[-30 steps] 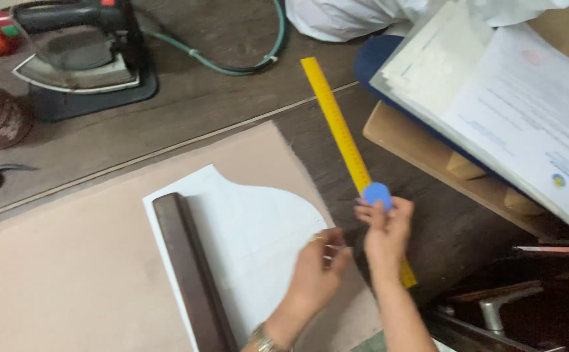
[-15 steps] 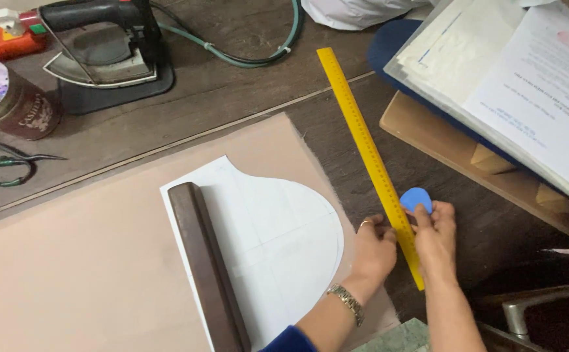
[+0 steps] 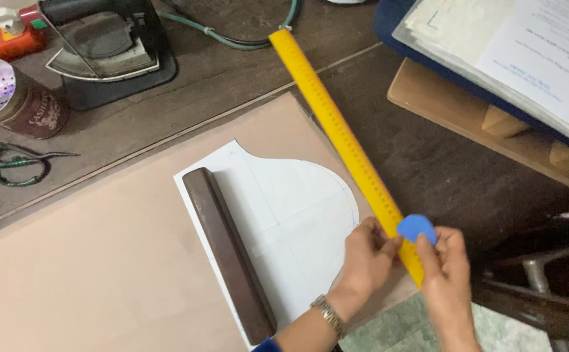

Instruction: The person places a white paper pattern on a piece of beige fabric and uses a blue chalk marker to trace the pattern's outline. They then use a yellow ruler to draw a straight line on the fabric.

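Peach-pink fabric (image 3: 102, 261) spreads flat over the dark wooden table (image 3: 232, 78), reaching away to the left of both hands. On it, just left of the left hand, lies a white paper pattern piece with one rounded edge (image 3: 291, 208), and a long dark brown bar (image 3: 229, 254) rests along that pattern's far left side. A long yellow ruler (image 3: 343, 140) runs diagonally from well above the hands down to them, its near end passing between the two hands at the fabric's right edge.

Both forearms enter from the bottom edge, side by side and angled slightly toward each other. The left hand (image 3: 366, 254), with a metal wristwatch (image 3: 328, 313) at the wrist, rests palm down, its fingers curled and its fingertips pressing the ruler's near end against the fabric. The right hand (image 3: 447, 267) sits just right of the ruler, its thumb and fingers pinched together on a small blue rounded piece of tailor's chalk (image 3: 417, 228), held touching the ruler's right edge just above the left fingertips.

Far up and to the left of the hands stand a heavy dark iron on its black base (image 3: 105, 45), a brown tin can (image 3: 27, 104) and green-handled scissors (image 3: 14, 163). Up and to the right, a stack of white papers on a blue folder (image 3: 512, 58) lies on a pale wooden board (image 3: 467, 124).
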